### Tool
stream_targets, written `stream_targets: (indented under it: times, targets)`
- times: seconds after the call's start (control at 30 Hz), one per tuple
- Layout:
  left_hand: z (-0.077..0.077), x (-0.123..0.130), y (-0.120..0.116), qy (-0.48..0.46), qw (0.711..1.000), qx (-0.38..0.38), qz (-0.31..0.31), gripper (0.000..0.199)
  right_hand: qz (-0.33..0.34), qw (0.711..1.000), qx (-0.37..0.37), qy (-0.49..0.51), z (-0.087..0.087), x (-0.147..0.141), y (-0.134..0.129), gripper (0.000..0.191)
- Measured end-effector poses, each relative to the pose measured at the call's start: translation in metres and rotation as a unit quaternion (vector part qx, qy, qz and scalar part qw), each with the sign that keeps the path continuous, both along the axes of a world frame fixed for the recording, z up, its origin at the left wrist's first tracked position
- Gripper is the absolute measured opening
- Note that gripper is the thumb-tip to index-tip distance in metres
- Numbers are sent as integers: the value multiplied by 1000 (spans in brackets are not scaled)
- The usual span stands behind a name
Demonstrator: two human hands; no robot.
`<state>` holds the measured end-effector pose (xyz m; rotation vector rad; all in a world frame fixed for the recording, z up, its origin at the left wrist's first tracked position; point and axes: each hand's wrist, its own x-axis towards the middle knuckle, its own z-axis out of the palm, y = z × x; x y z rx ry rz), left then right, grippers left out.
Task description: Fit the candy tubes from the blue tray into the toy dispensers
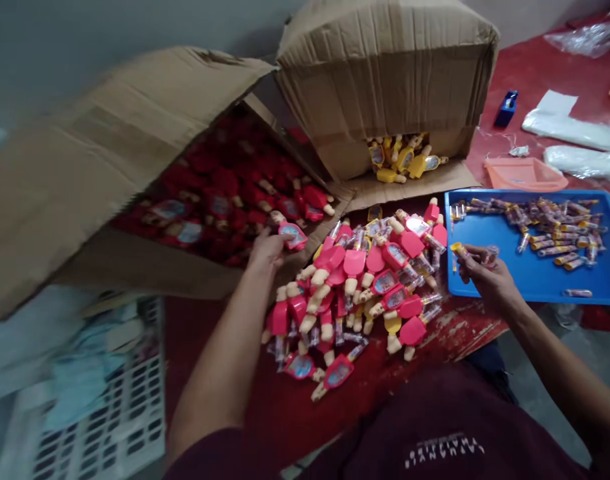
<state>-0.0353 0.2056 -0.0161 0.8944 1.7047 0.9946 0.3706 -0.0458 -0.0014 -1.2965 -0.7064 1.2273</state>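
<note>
My left hand (269, 248) is shut on a pink plastic popsicle-shaped toy (293, 235) with a printed label, at the edge of an open cardboard box (135, 133). That box is packed with red toys of the same shape (219, 190). A loose heap of pink toys (355, 293) lies on the red table, just right of my left hand. My right hand (489, 272) is over a blue plastic tray (535, 288), its fingers holding a small clear tube with a yellow end (459, 251). Several similar tubes (549, 227) lie in the tray.
A second cardboard box (385, 87) holds yellow toys (402, 159). A white plastic crate (105, 417) with cloth sits low on the left. Further right are a salmon plastic tray (522, 175), white packets (575, 130), a small blue object (506, 109) and a clear plastic bag (585, 37).
</note>
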Motion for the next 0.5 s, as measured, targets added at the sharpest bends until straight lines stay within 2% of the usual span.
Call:
stream_targets:
  times: [0.1, 0.2, 0.27, 0.33, 0.43, 0.5]
  targets:
    - [32, -8, -65, -67, 996, 55, 26, 15, 49, 998, 22, -36, 5, -17, -14, 41]
    - [52, 21, -143, -194, 971, 133, 47, 12, 94, 993, 43, -57, 4, -38, -28, 41]
    - [57, 58, -191, -258, 953, 148, 60, 17, 122, 988, 60, -70, 3, -52, -38, 40]
    - [57, 97, -228, -336, 933, 129, 25, 25, 128, 984, 83, -92, 4, -65, -48, 38]
    - [57, 141, -267, -430, 891, 141, -18, 32, 104, 971, 138, -165, 11, -78, -66, 34]
    - [56, 156, -285, -455, 877, 156, -7, 31, 81, 952, 188, -226, 17, -82, -77, 29]
